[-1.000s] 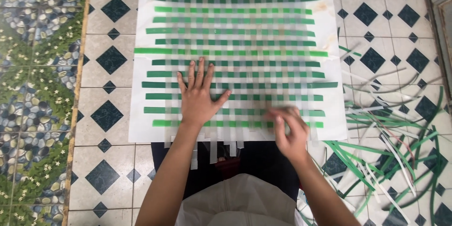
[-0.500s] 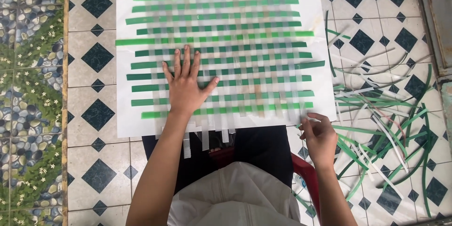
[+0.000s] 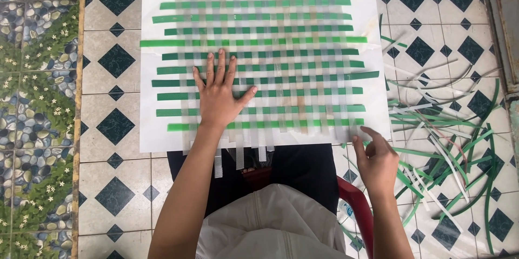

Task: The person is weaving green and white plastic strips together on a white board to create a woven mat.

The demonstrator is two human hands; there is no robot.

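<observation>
A woven mat (image 3: pixel 281 48) of green and pale translucent strips lies on a white sheet (image 3: pixel 148 124) on the tiled floor. My left hand (image 3: pixel 219 94) presses flat on the mat's lower left part, fingers spread. My right hand (image 3: pixel 376 162) hovers just off the sheet's lower right corner, fingers loosely curled and holding nothing, beside the pile of loose green and white strips (image 3: pixel 443 129). Pale strip ends (image 3: pixel 238 153) hang past the sheet's near edge over my lap.
A red plastic stool edge (image 3: pixel 357 205) shows under me. The floor has white tiles with dark diamonds (image 3: pixel 113 124). A pebble-and-flower patterned strip (image 3: pixel 32 113) runs down the left. A metal door frame (image 3: pixel 503 16) stands at the upper right.
My right hand left the mat's lower edge and moved right and down toward the loose strips. The view shifted so the mat sits higher. My left hand stays pressed on the mat.
</observation>
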